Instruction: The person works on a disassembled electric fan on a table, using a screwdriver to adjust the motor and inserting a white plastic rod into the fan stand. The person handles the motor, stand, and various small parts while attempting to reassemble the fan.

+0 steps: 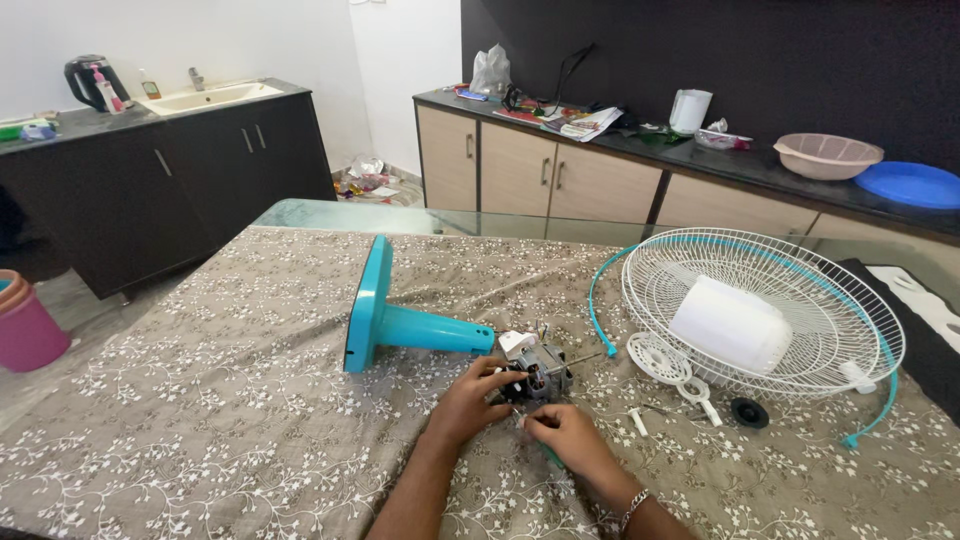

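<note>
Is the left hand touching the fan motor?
Touching. The head view shows the left hand with its fingers wrapped onto the motor, no gap between them.

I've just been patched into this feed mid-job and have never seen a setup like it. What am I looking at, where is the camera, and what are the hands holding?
There is no machine here: these are a person's two bare hands, filmed by one camera worn on their head and looking down at a table covered with a grey floral cloth.

The left hand grips a small exposed metal fan motor, which sits at the end of a turquoise plastic fan stand lying on its side. The right hand pinches a thin tool with a green handle against the motor.

To the right lie a white wire fan guard with a white plastic motor cover resting in it, a small round white plastic disc and a black round cap.
</note>
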